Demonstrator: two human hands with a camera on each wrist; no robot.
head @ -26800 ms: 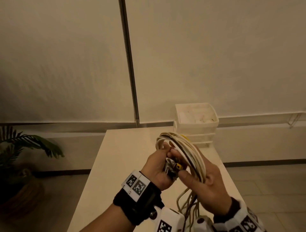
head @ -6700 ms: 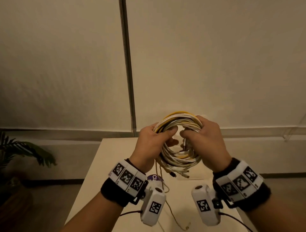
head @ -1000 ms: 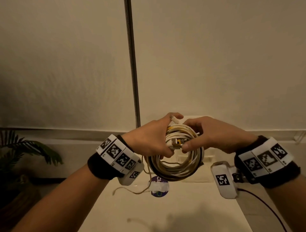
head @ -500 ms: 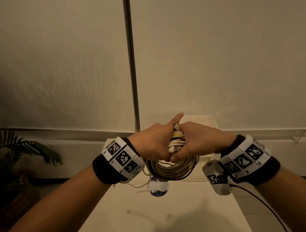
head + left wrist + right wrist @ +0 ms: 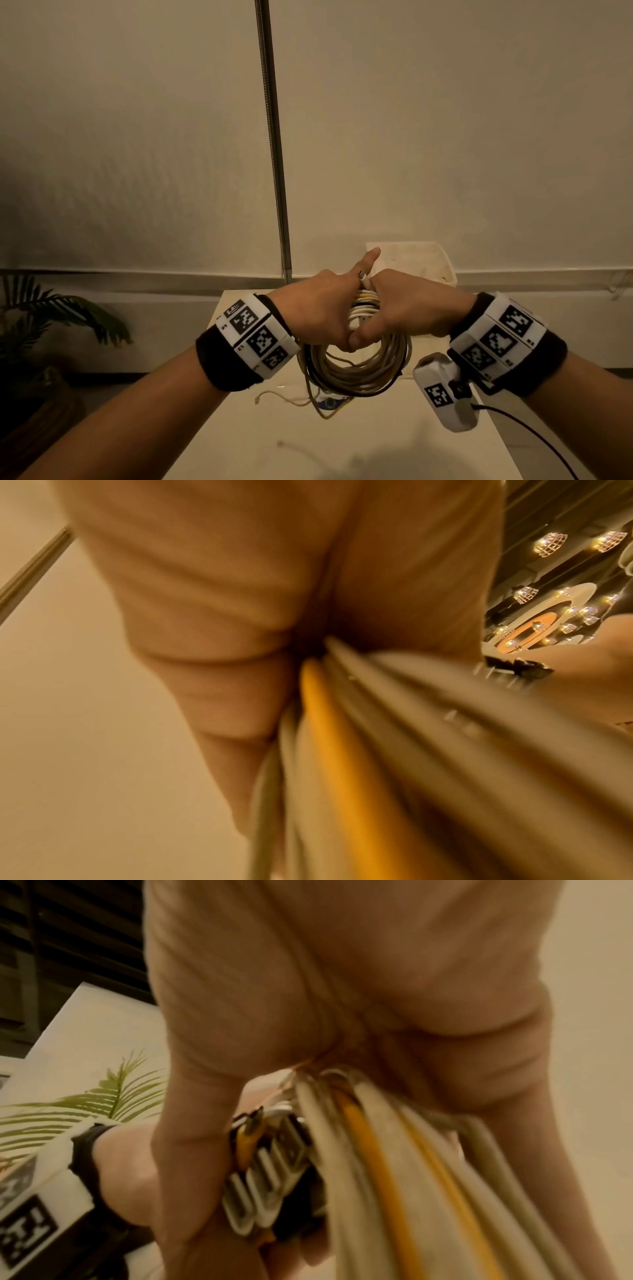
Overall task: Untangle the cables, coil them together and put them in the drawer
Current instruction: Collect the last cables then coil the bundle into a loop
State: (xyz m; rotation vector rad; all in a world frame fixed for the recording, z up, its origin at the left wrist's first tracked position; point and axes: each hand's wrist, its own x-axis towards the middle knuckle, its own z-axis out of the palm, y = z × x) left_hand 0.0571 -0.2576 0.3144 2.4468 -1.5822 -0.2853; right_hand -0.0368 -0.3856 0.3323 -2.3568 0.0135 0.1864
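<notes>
A coil of white, yellow and dark cables hangs in the air above the table. Both hands clasp its top, pressed close together. My left hand grips the bundle from the left, its forefinger sticking up. My right hand grips the bundle from the right. A white wrap of cable shows between them. In the left wrist view the yellow cable and pale strands run out of the fist. In the right wrist view the cable strands and white plugs sit under the fingers. The drawer unit stands behind the hands.
A loose cable end trails below the coil over the white table. A round purple sticker lies on the table. A potted palm stands at the left on the floor. A metal pole rises along the wall.
Over the last second the two hands have drawn together on top of the coil, and the right hand has rolled over it. The coil hangs a little lower beneath them.
</notes>
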